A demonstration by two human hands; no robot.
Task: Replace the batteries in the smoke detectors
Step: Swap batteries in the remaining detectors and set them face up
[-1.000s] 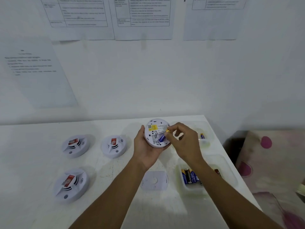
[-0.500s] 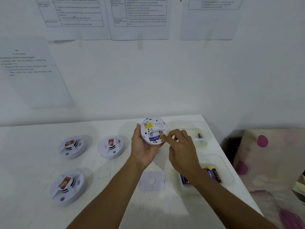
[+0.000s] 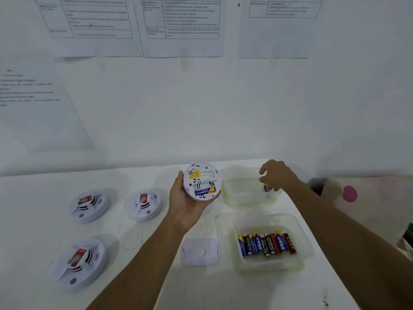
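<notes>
The L hand [image 3: 185, 204] holds the round white plastic smoke detector [image 3: 202, 180] from below, back side up, above the white table [image 3: 125, 233]. The thumb is on its left rim and the fingers curl under the right rim. One blue AA battery [image 3: 204, 191] sits in the open bay, and the slot next to it looks empty.

The R hand [image 3: 277, 175] is over the far see-through plastic tub [image 3: 245, 203], fingers bent down. A small blue battery [image 3: 266, 188] shows right at the fingertips. It's blurry there, so I can't tell if the hand pinches it or if it just lies in the tub.

Handling: the detector looks light, hard and a bit smooth. Hold it by the rim, not by the thin bits inside the bay. Batts are small, hard and round, so they roll. Pinch one in the middle w/ thumb & finger.

Writing: there is a yellow sticker [image 3: 194, 174] on the back w/ a little square code and black print beside it, too small to read. Three more round white detectors [image 3: 89, 204] [image 3: 144, 203] [image 3: 78, 261] lie face up w/ red stickers. The near see-through tub [image 3: 268, 268] has a row of blue-yellow and black-red batteries [image 3: 267, 243], but the letters are too fuzzy to read. The print on the wall papers [image 3: 183, 25] is too small as well.
</notes>
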